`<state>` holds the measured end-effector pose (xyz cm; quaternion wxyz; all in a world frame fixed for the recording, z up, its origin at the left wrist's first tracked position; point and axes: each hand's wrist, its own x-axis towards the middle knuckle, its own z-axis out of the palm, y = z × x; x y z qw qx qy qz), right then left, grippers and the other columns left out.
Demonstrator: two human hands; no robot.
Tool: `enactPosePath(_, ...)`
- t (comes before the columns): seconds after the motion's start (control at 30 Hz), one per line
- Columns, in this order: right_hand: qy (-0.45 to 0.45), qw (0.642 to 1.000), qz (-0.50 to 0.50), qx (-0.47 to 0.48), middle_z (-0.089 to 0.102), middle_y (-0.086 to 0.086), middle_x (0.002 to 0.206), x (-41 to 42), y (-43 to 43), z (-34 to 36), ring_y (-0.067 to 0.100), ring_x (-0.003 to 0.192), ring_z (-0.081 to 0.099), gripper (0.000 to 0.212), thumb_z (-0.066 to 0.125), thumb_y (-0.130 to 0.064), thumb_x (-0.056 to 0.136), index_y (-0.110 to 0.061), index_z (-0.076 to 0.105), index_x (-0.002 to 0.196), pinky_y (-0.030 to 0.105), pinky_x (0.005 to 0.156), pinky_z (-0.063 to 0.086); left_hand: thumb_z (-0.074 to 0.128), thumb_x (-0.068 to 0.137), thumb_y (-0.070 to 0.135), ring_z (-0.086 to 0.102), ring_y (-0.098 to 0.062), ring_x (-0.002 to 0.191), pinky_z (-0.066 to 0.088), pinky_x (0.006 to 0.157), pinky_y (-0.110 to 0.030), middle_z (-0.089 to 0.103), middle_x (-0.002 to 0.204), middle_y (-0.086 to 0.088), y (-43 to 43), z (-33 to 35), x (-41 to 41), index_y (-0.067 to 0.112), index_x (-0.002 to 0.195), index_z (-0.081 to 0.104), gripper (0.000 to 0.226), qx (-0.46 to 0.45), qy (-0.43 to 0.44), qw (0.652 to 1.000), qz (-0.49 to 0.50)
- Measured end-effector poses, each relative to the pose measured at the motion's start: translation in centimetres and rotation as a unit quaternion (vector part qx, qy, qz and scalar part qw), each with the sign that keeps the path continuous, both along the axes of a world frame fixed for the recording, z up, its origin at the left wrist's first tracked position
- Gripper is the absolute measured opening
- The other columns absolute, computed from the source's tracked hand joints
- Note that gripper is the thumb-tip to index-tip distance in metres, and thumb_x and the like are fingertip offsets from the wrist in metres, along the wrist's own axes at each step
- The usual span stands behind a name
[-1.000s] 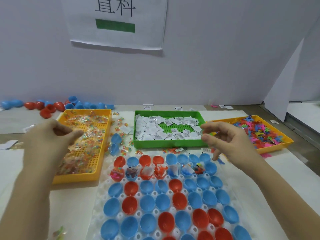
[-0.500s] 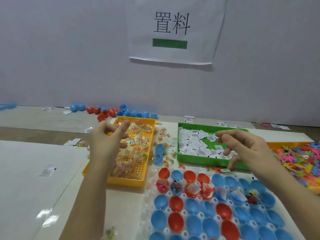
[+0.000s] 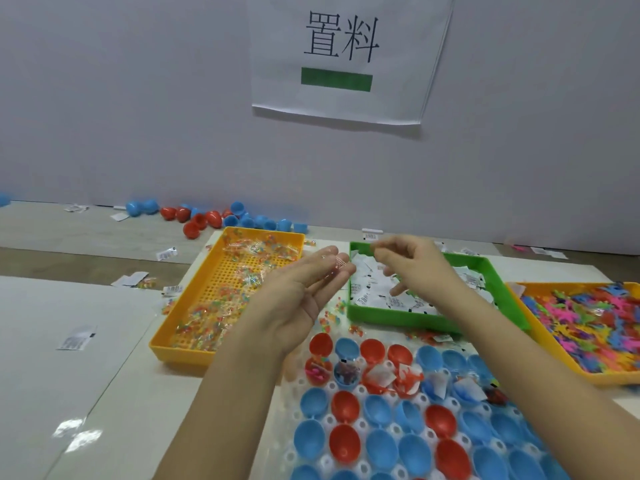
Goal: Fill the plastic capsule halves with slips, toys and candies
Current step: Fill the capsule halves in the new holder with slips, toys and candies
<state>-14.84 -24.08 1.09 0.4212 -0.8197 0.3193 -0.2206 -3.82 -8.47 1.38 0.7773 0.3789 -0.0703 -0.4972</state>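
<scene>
Capsule halves (image 3: 381, 448) mouth-up; left hand (image 3: 301, 296) flat under candies (image 3: 334, 263); right hand (image 3: 419, 268) pinched, contents unclear.

I cannot tell what, if anything, the right hand (image 3: 419, 268) pinches at its fingers (image 3: 381, 249). It is too small, and that hand and forearm hide many of the slips (image 3: 367, 292) in the green tray (image 3: 398, 318). The clear thing (image 3: 332, 265) on the left hand (image 3: 301, 292) is a blur to me, and the left forearm covers some capsule halves (image 3: 381, 448). The toy tray (image 3: 545, 336) runs off the right edge, and the capsule rows off the bottom.
</scene>
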Motion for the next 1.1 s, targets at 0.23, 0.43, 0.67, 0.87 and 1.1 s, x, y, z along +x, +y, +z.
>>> enactPosePath(0.23,0.270,0.956,0.023,-0.116,0.066,-0.001,0.115,-1.2,-2.9,-3.1,0.016,0.106,0.060,0.020,0.069,-0.028,0.084,-0.027,0.068,0.104,0.038,0.093,0.049,0.070,0.064,0.004,0.075,-0.025,0.073,0.058,0.055,-0.021,0.075,0.085,-0.018,0.3,0.4,0.0,-0.006,0.099,0.068,0.036,0.021,-0.080,0.997,0.009)
enactPosePath(0.43,0.211,0.967,0.006,-0.145,0.066,-0.010,0.086,-2.6,-3.2,-2.5,0.006,0.076,0.059,0.012,0.063,-0.018,0.088,-0.027,0.065,0.080,0.020,0.062,0.044,0.056,0.088,-0.004,0.075,-0.024,0.088,0.060,0.064,-0.023,0.076,0.095,-0.015,0.0,0.4,-0.5,-0.001,0.102,0.068,0.019,-0.004,-0.069,0.998,0.010)
enactPosePath(0.67,0.035,0.995,-0.053,-0.073,0.071,-0.005,0.078,-5.5,-1.7,0.7,0.009,0.072,0.067,0.007,0.063,-0.022,0.091,-0.026,0.064,0.086,0.028,0.071,0.056,0.059,0.083,-0.004,0.073,-0.029,0.094,0.060,0.065,-0.025,0.074,0.104,-0.019,0.1,0.4,-0.6,-0.001,0.103,0.071,0.023,-0.017,-0.007,1.000,0.002)
enactPosePath(0.87,-0.166,0.985,-0.039,0.030,0.075,0.001,0.076,-9.4,2.6,2.8,0.013,0.070,0.072,0.013,0.077,-0.025,0.072,-0.018,0.073,0.083,0.018,0.063,0.056,0.075,0.062,0.007,0.075,-0.025,0.080,0.058,0.059,-0.020,0.076,0.091,-0.017,-0.4,0.9,-2.8,-0.001,0.105,0.068,0.044,0.025,-0.107,0.994,0.007)
enactPosePath(1.1,-0.233,0.968,-0.007,0.092,0.075,0.005,0.079,-10.8,4.8,4.0,0.017,0.070,0.072,0.033,0.075,-0.020,0.067,-0.020,0.068,0.099,0.019,0.062,0.055,0.061,0.088,-0.001,0.074,-0.031,0.092,0.061,0.068,-0.025,0.075,0.097,-0.019,-0.6,1.5,-5.1,0.000,0.101,0.072,0.017,0.014,-0.095,0.992,-0.083)
